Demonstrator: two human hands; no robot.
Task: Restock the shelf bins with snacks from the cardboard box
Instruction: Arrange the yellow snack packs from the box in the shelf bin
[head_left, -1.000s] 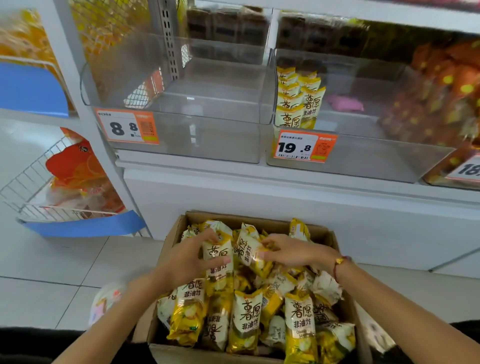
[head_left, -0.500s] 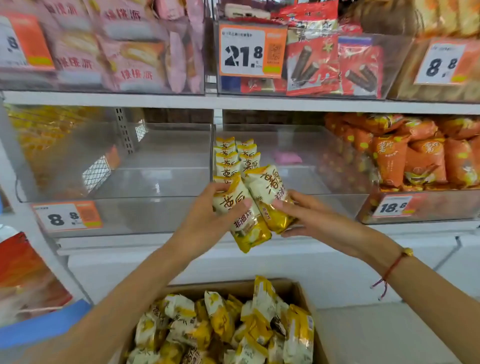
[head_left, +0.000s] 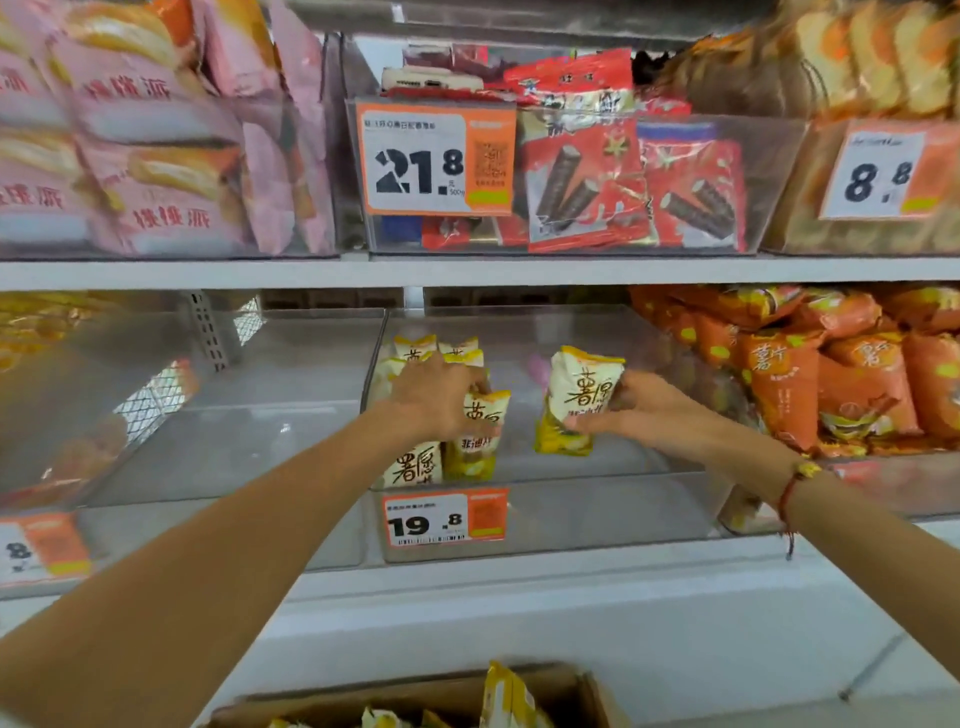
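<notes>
Both arms reach into the clear bin (head_left: 597, 525) on the lower shelf, the one fronted by the 19.8 tag (head_left: 444, 518). The left hand (head_left: 434, 397) has its grip clamped on a yellow-and-white pack (head_left: 480, 434), thumb across the front, fingers curled behind; this pack stands upright at the front of the bin. Just left of that grip, touching the held pack, stands a second pack (head_left: 414, 465); behind the grip a row of packs (head_left: 439, 351) runs back along the bin's left wall. The right hand (head_left: 641, 413) has its grip clamped on another pack (head_left: 579, 400), thumb low on the front, fingers wrapped round its right edge; the pack is slightly tilted, and whether its foot touches the bin floor cannot be told. The two grips are near but apart, with bare bin floor between them. Right of the right grip, orange bags (head_left: 810, 374) fill the neighbouring bin. Above both grips, on the upper shelf, red bags (head_left: 613, 176) sit behind the 21.8 tag (head_left: 436, 158), with pink bags (head_left: 156, 135) to their left. Below the grips, at the bottom edge, the cardboard box (head_left: 576, 686) stands open with a few yellow packs showing. A red cord bracelet (head_left: 792, 488) circles the right wrist.
</notes>
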